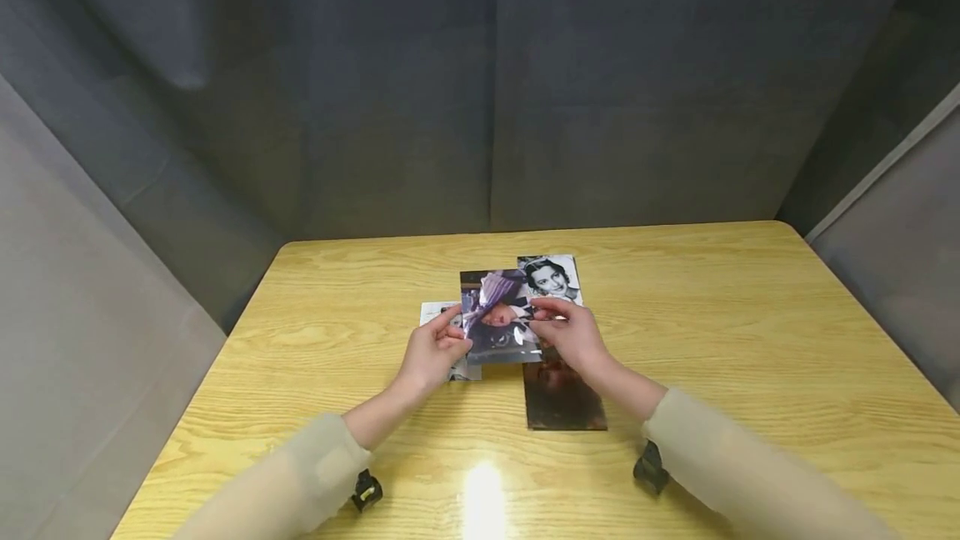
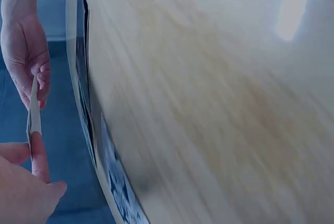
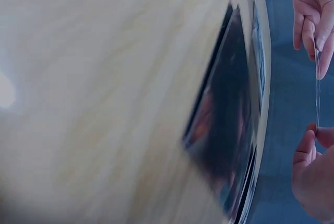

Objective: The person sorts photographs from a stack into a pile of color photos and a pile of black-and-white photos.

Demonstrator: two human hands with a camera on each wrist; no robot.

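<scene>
A glossy photo print (image 1: 495,344) with purple and dark tones is held up above the table between both hands. Its left edge is pinched between the thumb and fingers of my left hand (image 1: 432,354); my right hand (image 1: 573,336) pinches the right edge. Both wrist views catch the print (image 2: 34,112) nearly edge-on, raised off the wood. Below it lie more prints: a black-and-white portrait (image 1: 561,273) behind, a dark print (image 1: 562,398) nearer me on the right, and a pale black-and-white print (image 1: 467,372) partly hidden by my left hand and the held print.
The wood-grain table (image 1: 337,298) reaches to a dark grey curtain (image 1: 390,107) at the back. Grey panels (image 1: 82,315) flank it on the sides. Black wrist devices (image 1: 651,467) hang beneath both sleeves. In the right wrist view, the dark print (image 3: 229,109) appears stacked on another.
</scene>
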